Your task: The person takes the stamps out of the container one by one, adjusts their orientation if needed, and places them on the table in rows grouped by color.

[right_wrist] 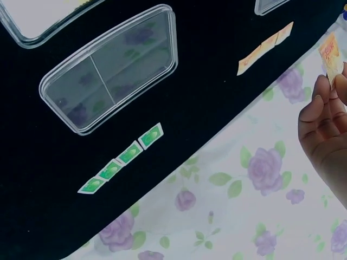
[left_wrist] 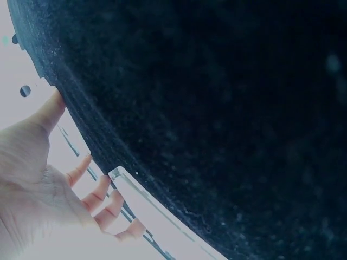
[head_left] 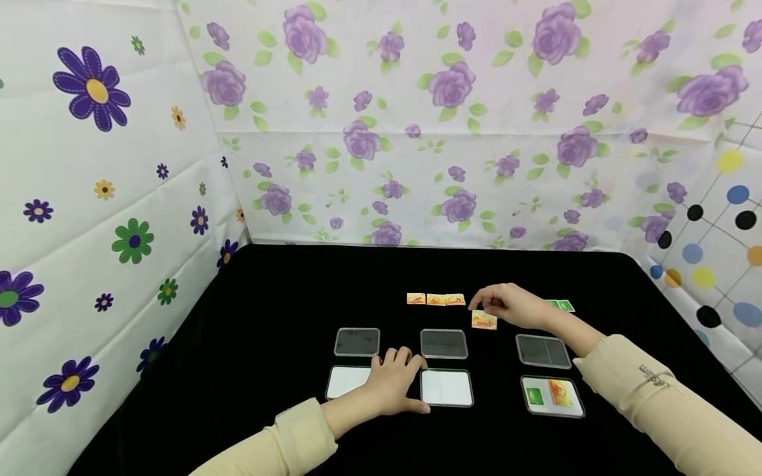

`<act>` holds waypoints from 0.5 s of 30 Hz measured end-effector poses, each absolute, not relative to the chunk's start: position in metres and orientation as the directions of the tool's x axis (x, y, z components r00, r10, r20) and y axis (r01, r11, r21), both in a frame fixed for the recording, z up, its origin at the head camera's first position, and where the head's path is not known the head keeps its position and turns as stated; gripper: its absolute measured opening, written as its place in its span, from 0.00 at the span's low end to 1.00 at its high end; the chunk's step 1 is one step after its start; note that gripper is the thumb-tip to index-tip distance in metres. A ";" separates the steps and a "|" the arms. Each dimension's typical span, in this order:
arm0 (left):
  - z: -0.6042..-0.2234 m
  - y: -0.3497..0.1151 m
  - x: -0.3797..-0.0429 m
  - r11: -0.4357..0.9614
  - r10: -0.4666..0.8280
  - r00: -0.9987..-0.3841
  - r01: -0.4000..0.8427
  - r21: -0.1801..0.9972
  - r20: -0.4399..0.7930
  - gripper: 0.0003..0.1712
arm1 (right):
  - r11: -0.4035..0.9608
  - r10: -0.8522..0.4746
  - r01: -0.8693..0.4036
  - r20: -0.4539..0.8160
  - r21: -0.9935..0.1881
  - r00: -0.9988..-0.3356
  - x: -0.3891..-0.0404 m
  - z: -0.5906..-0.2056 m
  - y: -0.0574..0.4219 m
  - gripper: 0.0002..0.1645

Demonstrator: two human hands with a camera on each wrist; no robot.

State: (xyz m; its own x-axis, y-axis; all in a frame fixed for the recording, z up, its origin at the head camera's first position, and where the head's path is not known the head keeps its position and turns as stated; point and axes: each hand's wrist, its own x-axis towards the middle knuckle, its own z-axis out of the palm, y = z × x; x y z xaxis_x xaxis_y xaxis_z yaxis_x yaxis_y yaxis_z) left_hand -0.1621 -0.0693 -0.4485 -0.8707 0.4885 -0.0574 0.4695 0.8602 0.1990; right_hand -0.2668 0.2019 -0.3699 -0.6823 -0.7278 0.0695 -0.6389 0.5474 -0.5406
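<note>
My right hand (head_left: 516, 307) pinches a small orange-yellow card (head_left: 484, 320) between thumb and fingertips, above the black table. In the right wrist view the same card (right_wrist: 329, 51) stands up from the fingertips. My left hand (head_left: 389, 383) is spread over the table, palm down, thumb and fingertips close to the left edge of the middle white box (head_left: 446, 388). It partly covers the left white box (head_left: 347, 380). The right white box (head_left: 553, 406) has a green card (head_left: 534, 396) and an orange card (head_left: 561, 393) in it.
Behind the white boxes stand clear lids, at left (head_left: 357, 342), middle (head_left: 444, 344) and right (head_left: 543, 351). Three orange cards (head_left: 436, 299) lie in a row farther back. Several green cards (right_wrist: 129, 153) form another row, partly behind my right arm in the head view.
</note>
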 end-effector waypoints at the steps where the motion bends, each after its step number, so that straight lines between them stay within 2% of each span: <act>1: -0.448 -0.069 -0.163 0.860 0.488 -0.871 0.470 0.198 -0.054 0.40 | 0.554 -0.725 -0.637 0.067 -0.536 -0.686 -0.269 -0.370 0.202 0.14; 8: -0.445 -0.069 -0.162 0.865 0.482 -0.875 0.464 0.193 -0.057 0.39 | 0.573 -0.717 -0.641 0.066 -0.511 -0.694 -0.281 -0.372 0.205 0.15; 15: -0.443 -0.069 -0.159 0.864 0.485 -0.873 0.468 0.184 -0.057 0.39 | 0.614 -0.664 -0.589 0.059 -0.525 -0.745 -0.290 -0.377 0.207 0.13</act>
State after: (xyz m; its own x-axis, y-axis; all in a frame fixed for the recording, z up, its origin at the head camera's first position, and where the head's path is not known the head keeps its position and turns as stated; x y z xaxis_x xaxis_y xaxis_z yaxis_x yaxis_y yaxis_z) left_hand -0.1594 -0.0686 -0.4430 -0.8726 0.4851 -0.0575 0.4682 0.8641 0.1845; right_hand -0.2898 0.2073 -0.3772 -0.7452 -0.6642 0.0592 -0.5891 0.6141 -0.5252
